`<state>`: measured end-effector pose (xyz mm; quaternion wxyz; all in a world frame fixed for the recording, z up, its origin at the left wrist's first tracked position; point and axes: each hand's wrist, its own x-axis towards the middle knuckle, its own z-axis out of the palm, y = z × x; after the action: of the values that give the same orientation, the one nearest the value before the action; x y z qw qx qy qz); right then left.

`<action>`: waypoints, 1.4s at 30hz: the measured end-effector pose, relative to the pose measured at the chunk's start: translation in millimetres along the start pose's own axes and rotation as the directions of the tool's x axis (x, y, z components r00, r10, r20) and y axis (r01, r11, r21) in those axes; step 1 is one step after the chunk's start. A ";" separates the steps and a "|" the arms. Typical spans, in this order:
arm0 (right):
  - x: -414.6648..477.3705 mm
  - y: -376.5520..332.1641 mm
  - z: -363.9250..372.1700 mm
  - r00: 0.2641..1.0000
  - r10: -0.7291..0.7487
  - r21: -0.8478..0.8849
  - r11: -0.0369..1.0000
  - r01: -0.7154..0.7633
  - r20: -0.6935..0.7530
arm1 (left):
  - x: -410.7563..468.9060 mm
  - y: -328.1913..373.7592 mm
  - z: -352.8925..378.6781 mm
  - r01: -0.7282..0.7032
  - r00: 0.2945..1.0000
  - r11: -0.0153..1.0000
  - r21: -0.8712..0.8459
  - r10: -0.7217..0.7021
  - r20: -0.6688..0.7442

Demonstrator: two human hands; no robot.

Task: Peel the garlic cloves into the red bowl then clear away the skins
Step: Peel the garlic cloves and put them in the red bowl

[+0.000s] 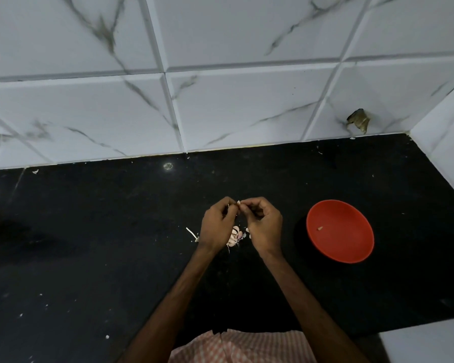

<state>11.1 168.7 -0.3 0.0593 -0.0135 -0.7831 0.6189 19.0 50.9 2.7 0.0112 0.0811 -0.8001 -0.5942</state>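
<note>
Both hands meet above the black countertop [116, 244]. My left hand [218, 224] and my right hand [264, 224] pinch one small garlic clove [238, 202] between their fingertips; only its pale tip shows. Below the hands, a cluster of unpeeled garlic cloves [235, 237] lies on the counter, partly hidden by my wrists. A strip of skin [192, 233] lies just left of my left hand. The red bowl [351, 247] sits to the right of my right hand, and a single peeled clove [320, 228] rests inside it.
A white marble-patterned tiled wall [220, 100] backs the counter and turns a corner at the right [446, 142]. Small white skin flecks [107, 336] dot the counter. A checked cloth [247, 347] is at the bottom edge.
</note>
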 end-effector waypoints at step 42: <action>13.1 -4.3 -13.1 0.932 0.248 0.300 0.897 -0.325 0.265 | 2.1 2.3 -12.4 0.201 0.978 0.907 -0.370 -0.167 0.121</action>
<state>-0.3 181.7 7.8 -0.1186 -0.0503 -0.6558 0.7438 18.1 39.5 8.3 -0.0640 0.1268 -0.6581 -0.7394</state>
